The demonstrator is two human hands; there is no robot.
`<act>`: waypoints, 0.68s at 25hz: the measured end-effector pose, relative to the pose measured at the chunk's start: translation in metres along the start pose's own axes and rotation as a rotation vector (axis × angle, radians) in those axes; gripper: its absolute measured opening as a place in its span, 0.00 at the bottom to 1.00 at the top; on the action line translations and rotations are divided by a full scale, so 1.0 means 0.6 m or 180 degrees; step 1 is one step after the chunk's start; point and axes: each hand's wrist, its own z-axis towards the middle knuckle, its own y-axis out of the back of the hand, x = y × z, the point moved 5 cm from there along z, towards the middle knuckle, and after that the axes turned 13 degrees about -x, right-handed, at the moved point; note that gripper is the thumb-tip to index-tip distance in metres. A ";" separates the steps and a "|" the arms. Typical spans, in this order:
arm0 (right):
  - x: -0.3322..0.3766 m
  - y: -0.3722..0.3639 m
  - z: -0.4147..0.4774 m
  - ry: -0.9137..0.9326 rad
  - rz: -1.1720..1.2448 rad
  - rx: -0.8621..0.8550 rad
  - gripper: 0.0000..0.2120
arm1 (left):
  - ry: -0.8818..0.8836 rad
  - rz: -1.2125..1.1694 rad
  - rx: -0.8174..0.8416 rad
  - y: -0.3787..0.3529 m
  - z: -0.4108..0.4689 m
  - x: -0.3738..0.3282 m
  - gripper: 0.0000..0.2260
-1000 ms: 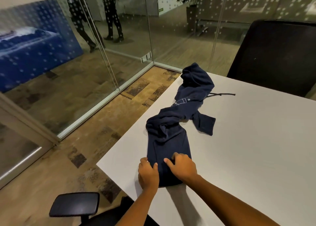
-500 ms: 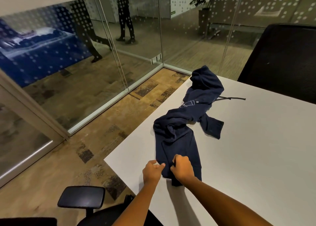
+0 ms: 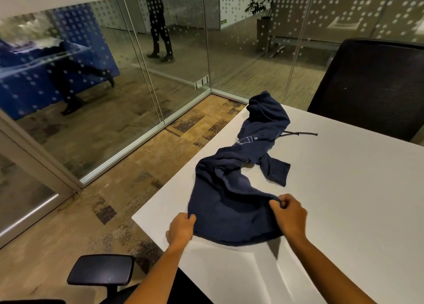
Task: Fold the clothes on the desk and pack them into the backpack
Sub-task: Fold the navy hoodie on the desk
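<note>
A navy blue hoodie (image 3: 231,188) lies crumpled along the left side of the white desk (image 3: 344,200), its hood at the far corner and a drawstring trailing to the right. My left hand (image 3: 182,229) pinches the near left corner of the hem. My right hand (image 3: 288,215) pinches the near right corner, lifted a little off the desk. The hem is stretched wide between both hands. No backpack is in view.
A black mesh office chair (image 3: 371,85) stands behind the desk's far right side. A black chair armrest (image 3: 101,270) sits at the lower left by the desk's near corner. Glass walls enclose the room on the left and back.
My hands were close together on the bunched hem; they have moved apart, spreading the hoodie's lower edge wide. The right hand has risen slightly.
</note>
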 end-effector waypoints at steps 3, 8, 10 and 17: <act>-0.052 0.060 0.006 -0.0129 -0.0184 -0.0246 0.06 | 0.0198 0.0013 -0.0140 0.024 0.019 0.035 0.18; -0.148 0.038 -0.080 -0.0294 -0.1196 0.0313 0.06 | -0.0214 0.0251 -0.0584 0.029 -0.022 0.025 0.08; -0.145 0.027 -0.089 0.0036 -0.1268 0.0331 0.06 | -0.0473 0.0237 -0.0604 0.018 -0.033 0.013 0.11; -0.106 0.059 -0.073 0.0817 -0.1076 0.0389 0.06 | -0.0289 -0.0220 -0.0211 -0.021 -0.040 -0.002 0.23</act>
